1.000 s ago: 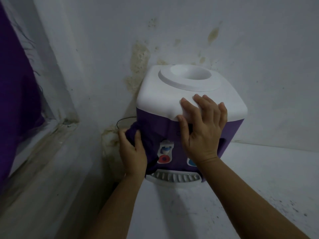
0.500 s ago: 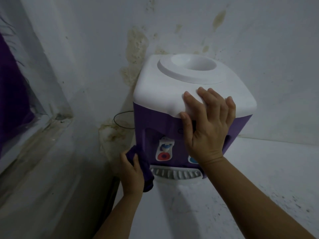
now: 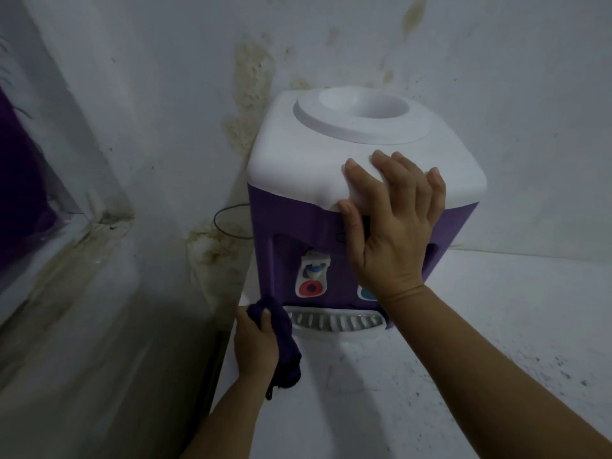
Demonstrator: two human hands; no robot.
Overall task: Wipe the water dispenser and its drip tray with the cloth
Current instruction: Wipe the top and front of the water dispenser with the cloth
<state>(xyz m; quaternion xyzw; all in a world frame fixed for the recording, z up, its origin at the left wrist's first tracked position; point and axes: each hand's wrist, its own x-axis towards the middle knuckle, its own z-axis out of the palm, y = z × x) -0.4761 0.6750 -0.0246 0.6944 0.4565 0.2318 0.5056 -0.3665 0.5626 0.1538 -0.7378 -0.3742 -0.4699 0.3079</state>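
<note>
1. Two bare forearms enter from the near edge, the right one crossing from the near right corner.
2. Left hand (image 3: 255, 341) is low, at the near left corner of the dispenser; its fingers curl round a dark purple cloth (image 3: 281, 339) and grip it. The cloth is bunched, one end hanging down past the wrist toward the near side.
3. The cloth's top touches the dispenser's lower left front edge, just beside the left end of the tray (image 3: 334, 323).
4. The tray is white, slotted, and sticks out at the base of the front face, resting on the white counter (image 3: 463, 326).
5. Red tap (image 3: 311, 276) sits above the tray on the left; a blue tap (image 3: 366, 293) to its right is partly hidden by the right wrist.
6. Right hand (image 3: 394, 226) is flat, fingers straight and spread, pressing on the front face and over the edge of the white top. It holds nothing.
7. Hands are well apart, left low, right high.
8. Dispenser (image 3: 291, 233): purple body, white top with a round recess, standing on the counter in the far corner.
9. A thin black cord (image 3: 228, 220) loops out behind its left side.
10. Wall (image 3: 165, 94) behind is white with yellow-brown stains.
11. Far left: something purple (image 3: 16, 180), blurred, cannot tell what.
</note>
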